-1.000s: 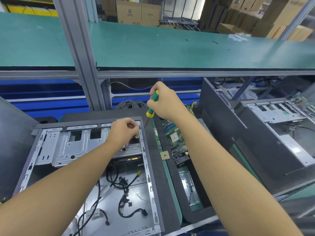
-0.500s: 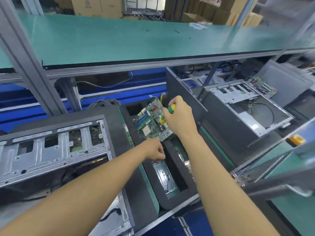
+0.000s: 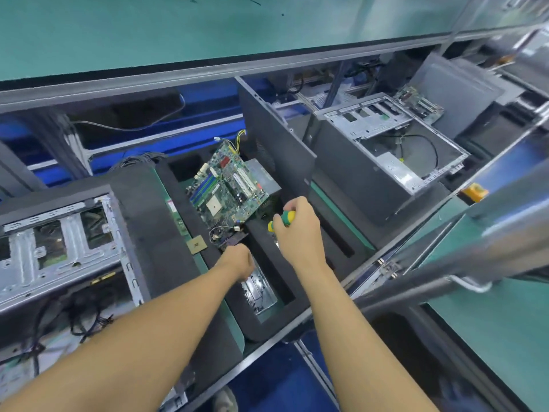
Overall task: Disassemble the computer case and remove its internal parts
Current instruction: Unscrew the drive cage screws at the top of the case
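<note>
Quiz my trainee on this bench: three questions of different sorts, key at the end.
1. True or false: the right hand grips a screwdriver with a green and yellow handle.
2. The circuit board lies: A in a cardboard box; B in the black foam tray; C on the floor.
3. Which hand is nearer the small gold chip?
Key: 1 true; 2 B; 3 the left hand.
</note>
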A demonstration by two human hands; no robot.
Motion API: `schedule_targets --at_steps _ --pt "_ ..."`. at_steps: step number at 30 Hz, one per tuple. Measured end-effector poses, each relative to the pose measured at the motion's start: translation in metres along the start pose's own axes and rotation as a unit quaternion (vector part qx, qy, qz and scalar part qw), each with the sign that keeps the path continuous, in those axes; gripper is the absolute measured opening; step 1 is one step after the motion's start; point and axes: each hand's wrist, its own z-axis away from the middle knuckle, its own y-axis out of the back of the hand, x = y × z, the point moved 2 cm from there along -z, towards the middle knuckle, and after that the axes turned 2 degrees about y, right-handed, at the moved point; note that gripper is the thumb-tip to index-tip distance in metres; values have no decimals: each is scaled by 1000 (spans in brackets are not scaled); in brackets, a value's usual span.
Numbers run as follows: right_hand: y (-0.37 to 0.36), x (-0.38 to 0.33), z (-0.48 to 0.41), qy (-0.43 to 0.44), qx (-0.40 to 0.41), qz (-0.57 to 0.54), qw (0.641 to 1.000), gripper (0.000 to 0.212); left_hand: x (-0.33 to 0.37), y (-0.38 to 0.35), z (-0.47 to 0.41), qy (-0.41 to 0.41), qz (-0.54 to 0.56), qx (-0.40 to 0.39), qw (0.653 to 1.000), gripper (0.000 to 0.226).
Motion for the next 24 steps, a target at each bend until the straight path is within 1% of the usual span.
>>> schedule_targets --at_steps 6,8,9,11,13,15,17,18,19,21,24 --pt "-4 14 12 -66 -9 -54 996 14 -8 -6 -4 8 8 10 1000 24" --pt "-6 12 13 -105 -12 -103 989 17 -8 2 0 2 26 22 999 24" --pt "-8 10 12 -131 -13 -138 982 19 -8 8 2 -5 42 35 999 20" --pt "-15 2 11 -176 -21 -239 955 24 -7 25 11 -25 93 62 993 13" --pt "-28 -10 9 -201 -46 -361 909 18 -9 48 25 -47 130 116 984 25" --pt "-42 -28 8 -203 -99 -450 864 9 -17 74 42 -61 159 192 966 20" --pt "-57 -50 14 -206 -167 -498 826 8 -31 95 63 -75 185 260 945 22" --pt "-65 -60 18 -207 -194 -507 814 10 -42 103 73 -86 177 299 934 23" --pt "-74 -72 24 -203 -215 -509 809 15 -56 108 83 -92 167 337 922 24" --pt "-95 -94 38 -182 -247 -497 812 26 -89 111 107 -83 173 401 896 26" --pt "-128 -124 62 -127 -284 -442 842 31 -142 107 143 -10 205 468 860 15"
